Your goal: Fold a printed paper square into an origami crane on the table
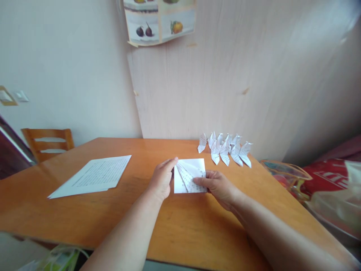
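Observation:
A square of folded paper point(194, 165), white with printed marks and slanting folds, is held up just over the wooden table. My left hand point(165, 177) pinches its upper left corner, thumb on top. On the right edge, my right hand point(217, 186) grips the paper, its thumb lying flat across the printed part. The fingers behind the paper are hidden. Beyond my right hand, several folded paper figures point(225, 152) with pointed tips stand in a group near the table's back edge.
A stack of printed sheets point(98, 175) lies on the table point(118, 222) to the left. A wooden chair point(52, 141) stands past the far left edge. Red and clear bags point(327, 175) sit beside the right edge. A bag point(63, 259) is below the front edge.

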A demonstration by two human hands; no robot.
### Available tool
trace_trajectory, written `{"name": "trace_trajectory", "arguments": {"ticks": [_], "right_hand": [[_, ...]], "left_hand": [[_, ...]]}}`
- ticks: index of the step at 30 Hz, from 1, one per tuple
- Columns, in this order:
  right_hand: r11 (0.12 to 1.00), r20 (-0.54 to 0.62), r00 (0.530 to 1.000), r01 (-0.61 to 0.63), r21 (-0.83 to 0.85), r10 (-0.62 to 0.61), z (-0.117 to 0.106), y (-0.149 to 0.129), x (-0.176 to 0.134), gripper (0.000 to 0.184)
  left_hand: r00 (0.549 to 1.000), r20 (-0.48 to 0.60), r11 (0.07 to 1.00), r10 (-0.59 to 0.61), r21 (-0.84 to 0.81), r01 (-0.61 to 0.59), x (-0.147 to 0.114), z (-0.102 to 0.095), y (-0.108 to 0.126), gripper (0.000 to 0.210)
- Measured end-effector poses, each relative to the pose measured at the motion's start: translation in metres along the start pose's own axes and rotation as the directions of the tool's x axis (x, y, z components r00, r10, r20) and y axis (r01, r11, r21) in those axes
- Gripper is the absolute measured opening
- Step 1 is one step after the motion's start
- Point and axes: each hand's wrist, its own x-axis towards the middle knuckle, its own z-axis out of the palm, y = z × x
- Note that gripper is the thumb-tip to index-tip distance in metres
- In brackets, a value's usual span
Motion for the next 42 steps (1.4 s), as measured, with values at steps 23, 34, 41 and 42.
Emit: {"name": "trace_trajectory", "arguments": {"ticks": [23, 34, 41, 42], "right_hand": [[0.998, -0.011, 1.000, 0.007, -0.070, -0.008, -0.010, 0.002, 0.002, 0.026], [0.993, -0.035, 0.996, 0.082, -0.086, -0.086, -0.025, -0.002, 0.005, 0.025], [0.986, -0.195, 0.968, 0.163, 0.022, -0.156, -0.038, -0.011, 0.012, 0.027], [0.983, -0.204, 0.965, 0.177, 0.039, -0.166, -0.039, -0.013, 0.012, 0.028]], "left_hand": [[0.999, 0.040, 0.996, -0.012, 0.092, 0.008, 0.008, -0.010, 0.001, 0.052], [0.994, 0.110, 0.954, 0.005, 0.299, -0.038, -0.007, -0.003, 0.013, 0.026], [0.979, 0.183, 0.921, -0.092, 0.389, 0.014, -0.008, -0.005, 0.015, 0.020], [0.972, 0.197, 0.908, -0.130, 0.417, 0.036, -0.009, -0.005, 0.016, 0.020]]}}
